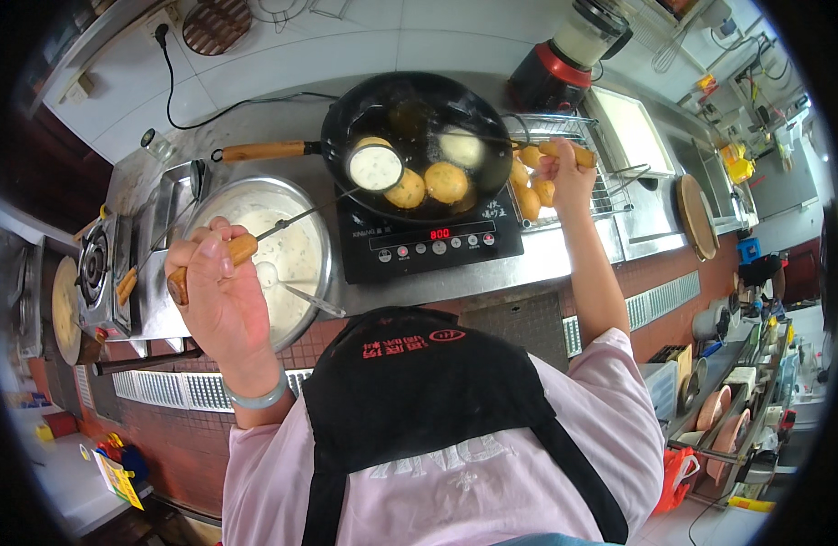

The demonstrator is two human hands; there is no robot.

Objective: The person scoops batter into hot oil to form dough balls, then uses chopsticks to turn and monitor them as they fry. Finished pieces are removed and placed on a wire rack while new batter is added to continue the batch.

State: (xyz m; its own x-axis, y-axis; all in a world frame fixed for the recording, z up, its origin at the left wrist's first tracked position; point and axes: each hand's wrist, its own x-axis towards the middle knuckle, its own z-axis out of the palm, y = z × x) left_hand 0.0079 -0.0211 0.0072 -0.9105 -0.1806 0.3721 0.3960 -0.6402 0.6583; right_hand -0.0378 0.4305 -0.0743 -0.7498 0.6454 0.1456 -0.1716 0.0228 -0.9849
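My left hand grips the wooden handle of a ladle. Its round cup is full of white batter with green flecks and sits over the left side of a black wok holding oil. Two golden fried cakes lie near the wok's front side. Another cake is partly hidden behind the cup. In my right hand is the wooden handle of a thin metal tool, reaching over the wok toward a pale cake; its tip is hard to make out. Below my left hand stands a steel bowl of batter with a spoon.
The wok rests on a black induction cooker with a lit display. Right of it, a wire rack holds several fried cakes. A red-based blender stands behind. At left are a gas burner and the wok's wooden handle.
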